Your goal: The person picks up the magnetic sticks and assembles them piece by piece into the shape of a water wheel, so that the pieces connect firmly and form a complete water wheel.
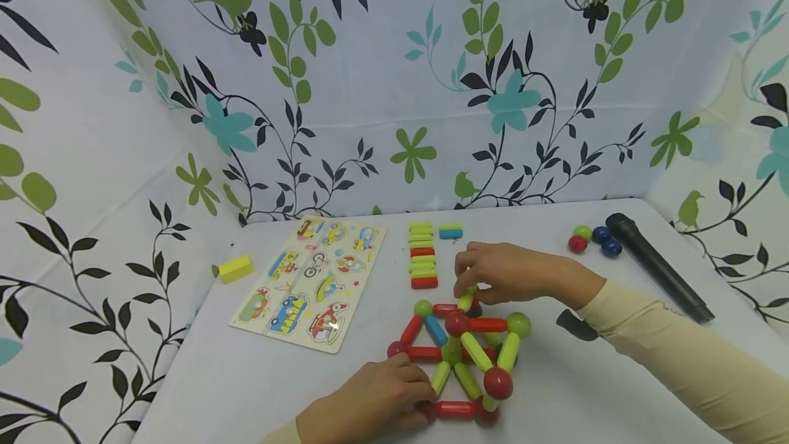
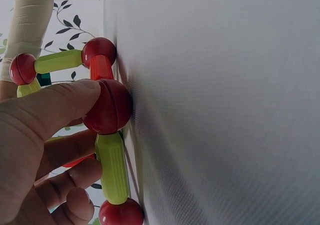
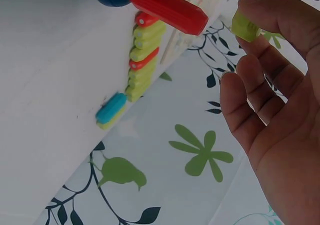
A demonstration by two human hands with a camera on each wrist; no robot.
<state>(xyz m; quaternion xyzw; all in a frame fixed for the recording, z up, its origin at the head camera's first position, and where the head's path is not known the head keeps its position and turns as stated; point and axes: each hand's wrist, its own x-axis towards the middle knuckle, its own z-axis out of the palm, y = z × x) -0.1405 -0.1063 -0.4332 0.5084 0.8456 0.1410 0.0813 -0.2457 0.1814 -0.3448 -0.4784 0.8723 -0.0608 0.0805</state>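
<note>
A magnetic-style frame of coloured rods (image 1: 456,410) and balls stands on the white table, with a raised red ball (image 1: 498,383) at its front right. At its near left corner, my left hand (image 1: 376,392) grips a red ball (image 2: 107,107), thumb laid over the top. From that ball a yellow-green rod (image 2: 112,167) runs to another red ball (image 2: 121,214). Over the back of the frame, my right hand (image 1: 511,273) pinches a yellow-green rod (image 1: 467,299) between thumb and index finger. Its lower end is close to the upper red ball (image 1: 457,323); the other fingers are loosely bent.
Behind the frame lies a row of yellow-green and red rods (image 1: 422,267), beside a blue rod (image 1: 451,233). A picture puzzle board (image 1: 308,279) and a yellow block (image 1: 235,269) are at left. Loose balls (image 1: 577,244) and a black tube-shaped object (image 1: 659,267) lie at right.
</note>
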